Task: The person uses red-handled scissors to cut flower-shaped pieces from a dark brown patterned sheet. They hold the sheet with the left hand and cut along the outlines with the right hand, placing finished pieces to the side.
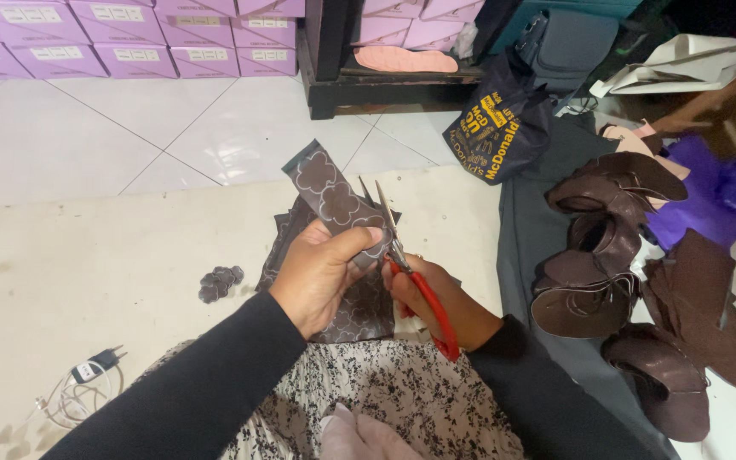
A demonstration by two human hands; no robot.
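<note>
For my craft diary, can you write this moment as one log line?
left hand: holds brown flower-marked leather strip | right hand: red-handled scissors, blades open at strip | cut flower pieces on mat

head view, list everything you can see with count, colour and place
brown strip of material with outlined flower shapes: one, brown, held up at centre
red-handled scissors: one, blades open at the strip's edge
cut flower-shaped pieces: small pile, brown, on the cream mat to the left
curved brown cut pieces: a heap, dark brown, right side
lilac boxes: many, stacked at top left
dark printed bag: one, navy with yellow print, top centre
white plug and cable: one, bottom left
purple fabric: one bundle, far right
left hand: holds the strip
right hand: holds the scissors
</note>
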